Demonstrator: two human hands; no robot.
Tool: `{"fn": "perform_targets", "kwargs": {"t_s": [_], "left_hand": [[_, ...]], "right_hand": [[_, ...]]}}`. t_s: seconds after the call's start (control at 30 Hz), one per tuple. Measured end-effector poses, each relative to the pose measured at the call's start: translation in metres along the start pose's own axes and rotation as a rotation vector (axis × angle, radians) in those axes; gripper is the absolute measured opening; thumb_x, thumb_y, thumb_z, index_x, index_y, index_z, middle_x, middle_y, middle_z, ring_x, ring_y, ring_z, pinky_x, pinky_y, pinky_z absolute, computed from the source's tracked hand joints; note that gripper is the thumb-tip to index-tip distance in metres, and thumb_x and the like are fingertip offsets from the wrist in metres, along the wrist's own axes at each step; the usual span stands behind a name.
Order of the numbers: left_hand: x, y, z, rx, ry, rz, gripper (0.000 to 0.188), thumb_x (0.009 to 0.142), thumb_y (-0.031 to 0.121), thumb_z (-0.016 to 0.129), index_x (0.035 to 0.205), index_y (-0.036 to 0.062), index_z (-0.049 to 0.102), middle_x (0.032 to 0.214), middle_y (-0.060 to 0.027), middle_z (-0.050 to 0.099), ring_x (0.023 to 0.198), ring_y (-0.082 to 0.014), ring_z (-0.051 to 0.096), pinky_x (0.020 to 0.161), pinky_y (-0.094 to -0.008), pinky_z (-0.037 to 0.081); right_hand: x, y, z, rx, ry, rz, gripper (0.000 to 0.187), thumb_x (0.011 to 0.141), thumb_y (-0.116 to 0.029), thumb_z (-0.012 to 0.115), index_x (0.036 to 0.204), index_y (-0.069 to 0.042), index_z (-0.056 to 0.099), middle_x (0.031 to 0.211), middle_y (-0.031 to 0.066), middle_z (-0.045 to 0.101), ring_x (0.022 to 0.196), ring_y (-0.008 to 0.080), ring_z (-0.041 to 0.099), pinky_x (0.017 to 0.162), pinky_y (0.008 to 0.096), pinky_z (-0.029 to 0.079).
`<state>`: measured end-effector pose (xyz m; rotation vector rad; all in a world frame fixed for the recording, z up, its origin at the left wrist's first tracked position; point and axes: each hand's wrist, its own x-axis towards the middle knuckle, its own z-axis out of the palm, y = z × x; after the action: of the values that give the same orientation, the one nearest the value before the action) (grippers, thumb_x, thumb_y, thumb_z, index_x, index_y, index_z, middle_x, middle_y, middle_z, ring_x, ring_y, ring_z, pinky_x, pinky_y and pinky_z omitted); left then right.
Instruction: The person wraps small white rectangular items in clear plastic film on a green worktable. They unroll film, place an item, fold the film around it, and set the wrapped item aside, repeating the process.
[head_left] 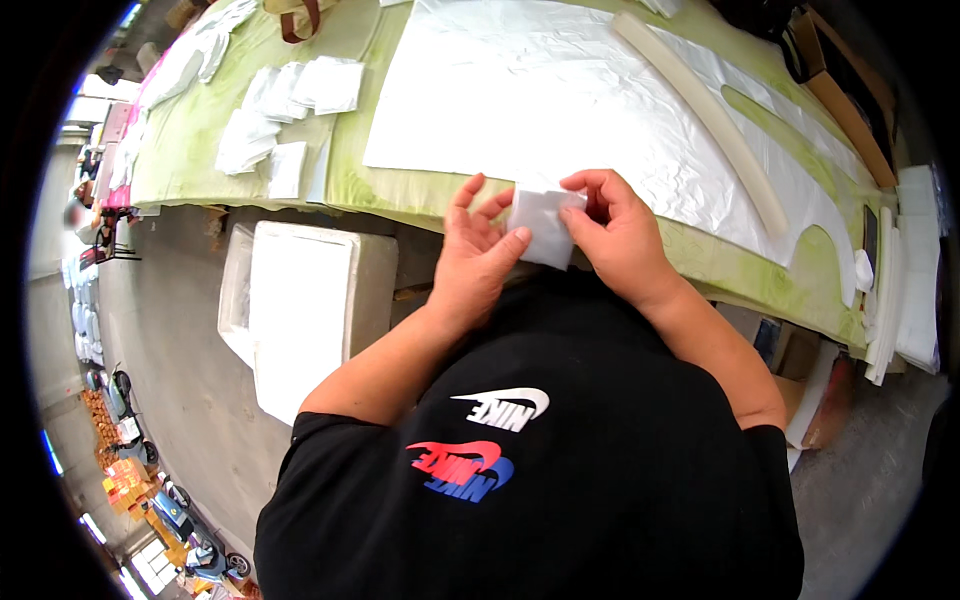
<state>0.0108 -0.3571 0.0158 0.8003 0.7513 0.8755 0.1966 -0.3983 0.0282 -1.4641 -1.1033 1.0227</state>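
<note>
Just over the table's near edge, a small square of folded white plastic film (546,232) is held between my two hands. My left hand (472,250) has its thumb on the left edge of the square, with the fingers behind it partly spread. At the upper right corner, my right hand (622,238) pinches the square between thumb and curled fingers. A large white plastic sheet (480,110) lies flat on the table beyond my hands. Several similar folded white squares (330,84) rest in overlapping rows to the left.
A green patterned cloth (395,195) covers the long table. On the right, a cream-coloured roll or tube (700,115) lies across the white sheet. A cardboard box (850,95) stands at the far right. White wrapped blocks (300,310) sit on the floor below the table's left part.
</note>
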Motion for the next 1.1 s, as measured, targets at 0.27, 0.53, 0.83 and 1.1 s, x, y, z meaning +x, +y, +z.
{"fn": "perform_targets", "kwargs": {"t_s": [0.27,0.53,0.83,1.1], "left_hand": [[0.004,-0.003,-0.014,0.154,-0.053,-0.113,0.056,0.102,0.006,0.057,0.154,0.0032,0.037,0.136,-0.0106,0.056,0.118,-0.0167,0.059,0.096,-0.0319,0.052],[0.010,-0.005,-0.013,0.084,-0.097,-0.210,0.043,0.110,0.019,0.048,0.148,-0.0006,0.046,0.129,-0.0119,0.062,0.111,-0.0199,0.064,0.090,-0.0359,0.058],[0.007,-0.001,-0.008,0.083,-0.045,-0.120,0.037,0.106,0.010,0.055,0.142,0.0017,0.055,0.121,-0.0084,0.067,0.105,-0.0130,0.064,0.086,-0.0289,0.055],[0.009,-0.014,-0.015,0.210,-0.138,0.154,0.068,0.097,-0.012,0.056,0.158,0.0085,0.035,0.138,-0.0118,0.060,0.091,-0.0028,0.058,0.073,-0.0182,0.047]], "right_hand": [[0.009,0.010,0.012,0.156,0.067,-0.021,0.022,0.093,-0.006,0.069,0.115,-0.005,0.063,0.083,-0.0029,0.056,0.074,0.0057,0.049,0.068,0.0231,0.046],[0.009,0.009,0.008,0.050,-0.024,0.041,0.026,0.096,-0.002,0.066,0.121,-0.006,0.058,0.096,-0.0005,0.061,0.086,0.0062,0.056,0.077,0.0232,0.048],[0.010,0.012,0.011,0.168,0.116,-0.105,0.030,0.091,-0.001,0.069,0.119,-0.006,0.059,0.101,0.0004,0.059,0.080,0.0060,0.051,0.073,0.0225,0.047],[0.007,0.015,0.012,0.228,0.099,-0.101,0.024,0.095,0.000,0.065,0.117,-0.005,0.059,0.102,0.0022,0.061,0.085,0.0065,0.057,0.074,0.0230,0.048]]}}
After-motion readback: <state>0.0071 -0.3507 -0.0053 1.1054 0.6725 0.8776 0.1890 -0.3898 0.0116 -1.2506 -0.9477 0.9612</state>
